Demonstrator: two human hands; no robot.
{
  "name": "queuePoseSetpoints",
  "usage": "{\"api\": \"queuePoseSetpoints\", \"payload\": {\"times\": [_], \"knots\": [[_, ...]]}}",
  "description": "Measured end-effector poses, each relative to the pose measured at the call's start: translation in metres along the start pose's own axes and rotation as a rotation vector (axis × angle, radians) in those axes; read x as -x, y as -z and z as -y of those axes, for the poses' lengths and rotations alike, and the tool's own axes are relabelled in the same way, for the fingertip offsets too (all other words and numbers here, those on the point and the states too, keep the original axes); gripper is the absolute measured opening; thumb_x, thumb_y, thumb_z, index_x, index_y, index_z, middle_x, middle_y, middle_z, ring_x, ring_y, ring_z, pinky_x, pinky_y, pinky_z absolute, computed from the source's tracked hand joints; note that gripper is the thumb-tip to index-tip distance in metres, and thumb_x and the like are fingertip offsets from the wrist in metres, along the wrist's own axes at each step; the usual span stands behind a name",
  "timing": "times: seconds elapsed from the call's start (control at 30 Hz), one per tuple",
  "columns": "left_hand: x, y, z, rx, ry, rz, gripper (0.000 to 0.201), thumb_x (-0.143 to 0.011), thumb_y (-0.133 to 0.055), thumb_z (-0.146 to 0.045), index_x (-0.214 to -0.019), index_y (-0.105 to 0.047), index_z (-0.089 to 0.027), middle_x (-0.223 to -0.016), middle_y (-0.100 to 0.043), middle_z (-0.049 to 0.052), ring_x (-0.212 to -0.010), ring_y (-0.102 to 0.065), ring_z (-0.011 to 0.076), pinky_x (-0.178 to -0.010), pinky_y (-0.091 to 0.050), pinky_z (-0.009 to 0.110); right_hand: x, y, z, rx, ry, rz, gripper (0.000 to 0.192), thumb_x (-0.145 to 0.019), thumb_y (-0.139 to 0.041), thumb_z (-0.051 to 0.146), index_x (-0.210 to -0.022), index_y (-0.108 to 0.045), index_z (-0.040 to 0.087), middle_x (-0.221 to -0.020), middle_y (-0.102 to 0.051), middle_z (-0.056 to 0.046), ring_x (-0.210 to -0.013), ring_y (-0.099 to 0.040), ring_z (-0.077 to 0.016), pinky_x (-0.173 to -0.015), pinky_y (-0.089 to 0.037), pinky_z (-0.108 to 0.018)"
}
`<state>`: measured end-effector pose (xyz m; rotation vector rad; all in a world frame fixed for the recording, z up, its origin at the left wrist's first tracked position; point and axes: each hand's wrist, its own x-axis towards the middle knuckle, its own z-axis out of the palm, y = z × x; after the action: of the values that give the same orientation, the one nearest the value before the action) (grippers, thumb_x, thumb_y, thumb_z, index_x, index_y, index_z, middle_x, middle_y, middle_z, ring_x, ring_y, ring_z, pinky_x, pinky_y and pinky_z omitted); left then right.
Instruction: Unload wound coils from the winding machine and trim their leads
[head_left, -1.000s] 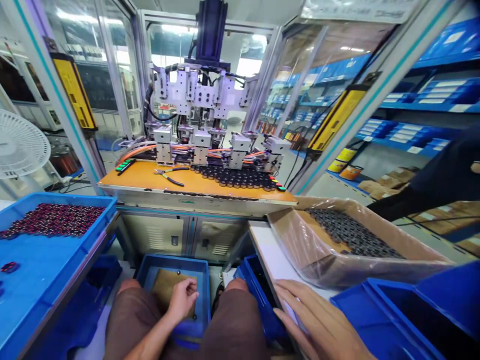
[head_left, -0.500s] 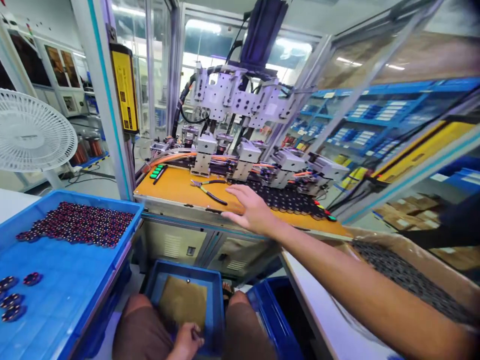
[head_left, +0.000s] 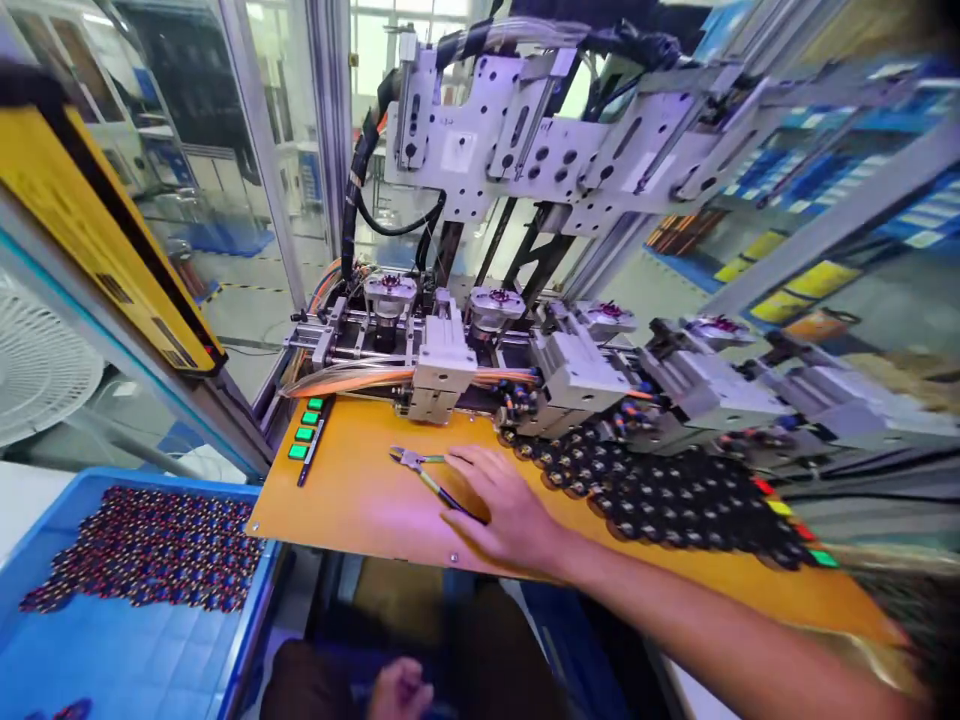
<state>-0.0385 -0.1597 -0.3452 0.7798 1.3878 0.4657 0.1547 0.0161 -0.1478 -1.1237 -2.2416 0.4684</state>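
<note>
My right hand [head_left: 510,505] reaches over the orange work plate [head_left: 352,510]. Its fingers are apart, with the thumb stretched out, over the handles of a pair of cutting pliers [head_left: 427,475]. The pliers lie flat, jaws pointing left; part of the handles is under the hand, and I cannot tell whether the fingers touch them. Low in the view, by my lap, my left hand [head_left: 403,690] has its fingers curled in. What it holds, if anything, cannot be made out. Many small black round parts [head_left: 637,490] stand in rows on the plate, right of my right hand.
A machine with grey clamp blocks [head_left: 442,365] stands behind the plate. Green buttons [head_left: 304,435] and a pen [head_left: 310,455] are at the plate's left. A blue tray [head_left: 150,645] holds many wound round parts [head_left: 165,545]. A yellow light guard [head_left: 105,220] is on the left post.
The view has come closer to the machine and the plate. My right hand has moved over the pliers' handles; before, it was to their right. My left hand stays low, fingers curled.
</note>
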Motion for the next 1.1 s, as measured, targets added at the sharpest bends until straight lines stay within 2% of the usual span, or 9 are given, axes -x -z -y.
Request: {"api": "queuePoseSetpoints", "payload": {"times": [0.17,0.3,0.47,0.63,0.7,0.8,0.9,1.0,1.1], "knots": [[0.075,0.031,-0.100,0.045,-0.130,-0.053,0.037,-0.070,-0.081,-0.043,-0.094,-0.072,-0.016,-0.081,-0.073,0.004,-0.084,-0.069,0.0221,-0.087,-0.053,0.036,-0.010,0.009,0.024,-0.269,-0.194,0.026,0.034,-0.081,-0.067,0.029,-0.111,-0.068,0.012,-0.115,-0.068,-0.018,-0.109,-0.061,-0.0325,-0.099,-0.047,-0.057],[0.123,0.045,-0.191,0.135,-0.280,-0.106,0.044,-0.078,-0.073,-0.050,-0.108,-0.074,-0.018,-0.103,-0.077,0.010,-0.098,-0.069,0.0255,-0.096,-0.050,0.039,-0.013,0.024,0.063,-0.528,-0.313,0.061,0.024,-0.087,-0.062,0.029,-0.105,-0.067,0.014,-0.099,-0.073,-0.011,-0.091,-0.068,-0.0232,-0.083,-0.057,-0.040],[0.138,0.025,-0.266,0.291,-0.477,-0.192,0.048,-0.084,-0.067,-0.049,-0.120,-0.069,-0.017,-0.124,-0.070,0.012,-0.116,-0.063,0.0263,-0.107,-0.043,0.041,-0.011,0.046,0.111,-0.787,-0.342,0.080,0.029,-0.087,-0.065,0.032,-0.112,-0.064,0.016,-0.107,-0.072,-0.009,-0.094,-0.069,-0.0203,-0.082,-0.058,-0.032],[0.134,0.008,-0.302,0.391,-0.572,-0.122,0.043,-0.087,-0.064,-0.047,-0.118,-0.070,-0.018,-0.126,-0.069,0.015,-0.108,-0.067,0.0277,-0.098,-0.050,0.043,-0.021,0.075,0.112,-0.954,-0.429,0.069,0.041,-0.078,-0.074,0.038,-0.110,-0.061,0.016,-0.114,-0.069,-0.013,-0.106,-0.065,-0.0240,-0.097,-0.051,-0.040],[0.134,0.008,-0.312,0.392,-0.597,-0.070,0.044,-0.084,-0.066,-0.051,-0.113,-0.073,-0.018,-0.126,-0.069,0.017,-0.109,-0.067,0.0297,-0.098,-0.050,0.047,-0.025,0.088,0.104,-1.076,-0.467,0.179,0.042,-0.084,-0.067,0.048,-0.108,-0.060,0.014,-0.105,-0.071,-0.013,-0.095,-0.069,-0.0235,-0.088,-0.056,-0.039],[0.136,0.009,-0.326,0.356,-0.636,0.021,0.048,-0.079,-0.067,-0.059,-0.107,-0.075,-0.020,-0.125,-0.069,0.017,-0.110,-0.067,0.0313,-0.100,-0.049,0.051,-0.030,0.104,0.093,-1.286,-0.463,0.474,0.061,-0.091,-0.041,0.067,-0.100,-0.062,0.010,-0.085,-0.072,-0.016,-0.072,-0.072,-0.0252,-0.064,-0.059,-0.039],[0.137,0.010,-0.337,0.274,-0.661,0.122,0.054,-0.077,-0.065,-0.067,-0.107,-0.075,-0.023,-0.118,-0.072,0.016,-0.104,-0.069,0.0316,-0.095,-0.052,0.051,-0.032,0.111,0.088,-1.502,-0.404,0.709,0.076,-0.091,-0.020,0.073,-0.104,-0.062,0.010,-0.088,-0.071,-0.019,-0.072,-0.071,-0.0258,-0.063,-0.058,-0.039],[0.135,0.013,-0.341,0.152,-0.691,0.171,0.067,-0.076,-0.058,-0.075,-0.113,-0.072,-0.021,-0.110,-0.074,0.017,-0.097,-0.072,0.0322,-0.087,-0.056,0.048,-0.034,0.109,0.087,-1.712,-0.363,0.794,0.068,-0.092,-0.018,0.068,-0.113,-0.054,0.014,-0.090,-0.068,-0.015,-0.063,-0.066,-0.0202,-0.055,-0.053,-0.032],[0.126,0.020,-0.332,-0.005,-0.742,0.121,0.083,-0.076,-0.047,-0.083,-0.120,-0.069,-0.016,-0.105,-0.075,0.018,-0.093,-0.073,0.0312,-0.084,-0.057,0.044,-0.042,0.113,0.081,-1.817,-0.350,0.775,0.057,-0.091,-0.033,0.065,-0.114,-0.050,0.016,-0.084,-0.063,-0.007,-0.046,-0.054,-0.0133,-0.042,-0.041,-0.026]]}}
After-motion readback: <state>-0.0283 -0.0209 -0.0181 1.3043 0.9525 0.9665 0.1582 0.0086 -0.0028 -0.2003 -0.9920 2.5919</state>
